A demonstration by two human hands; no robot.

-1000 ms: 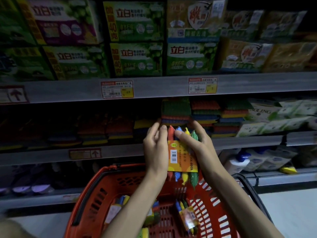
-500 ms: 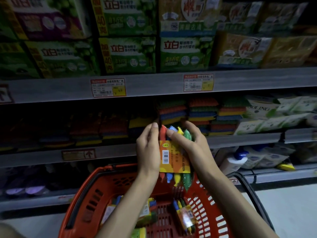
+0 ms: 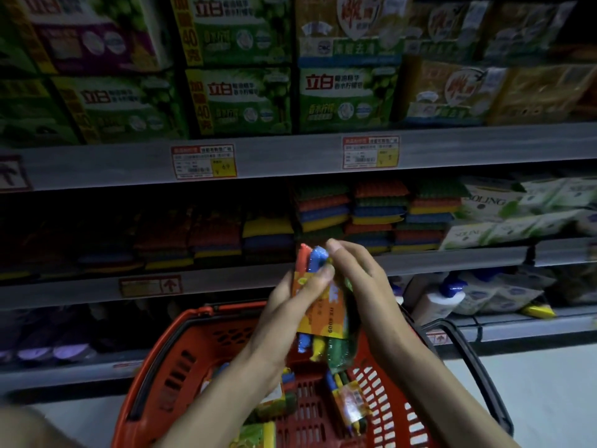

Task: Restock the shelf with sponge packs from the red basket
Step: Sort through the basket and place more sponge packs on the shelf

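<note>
I hold one sponge pack [image 3: 318,318], with red, blue, yellow and green sponges under an orange label, upright above the red basket [image 3: 181,350]. My left hand [image 3: 290,305] grips its left side with the thumb across the label. My right hand [image 3: 361,286] holds its right side, fingers over the top. More sponge packs [image 3: 350,402] lie in the basket. On the middle shelf [image 3: 452,258] behind the pack stand stacks of colourful sponges [image 3: 378,215].
Green and yellow detergent boxes [image 3: 239,95] fill the top shelf. White tissue packs [image 3: 517,215] sit right of the sponges. Bottles and pouches [image 3: 452,295] stand on the lower shelf at right. The basket's black handle [image 3: 478,360] hangs at its right side.
The pack has turned in my hands, its label now angled to the right. My left thumb moved onto the label front. The view shifted a little.
</note>
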